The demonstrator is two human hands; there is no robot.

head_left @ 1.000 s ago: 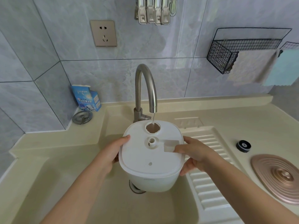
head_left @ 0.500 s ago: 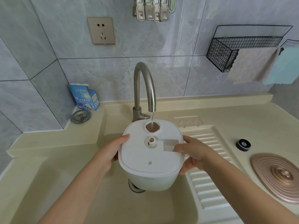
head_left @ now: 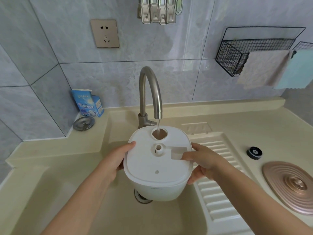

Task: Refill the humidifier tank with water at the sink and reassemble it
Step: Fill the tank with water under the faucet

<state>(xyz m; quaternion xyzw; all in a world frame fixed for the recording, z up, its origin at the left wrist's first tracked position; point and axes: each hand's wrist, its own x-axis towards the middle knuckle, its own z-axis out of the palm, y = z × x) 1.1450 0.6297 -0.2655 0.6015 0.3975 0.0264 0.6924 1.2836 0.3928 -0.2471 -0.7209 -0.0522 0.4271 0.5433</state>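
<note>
Nothing shifted since earlier frame. Tank (head_left: pixel 156 164) held centre frame over sink (head_left: pixel 55 192), fill hole under tap (head_left: pixel 149 92) stream. Left hand (head_left: pixel 116 159), right hand (head_left: pixel 201 162) clasping sides, keeping tank level.

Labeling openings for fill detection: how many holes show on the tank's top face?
3 on the white plastic humidifier tank: the large round fill hole at the far edge under the faucet stream, the small raised tube opening at centre, a tiny hole near the front. Hands may hide others.
</note>
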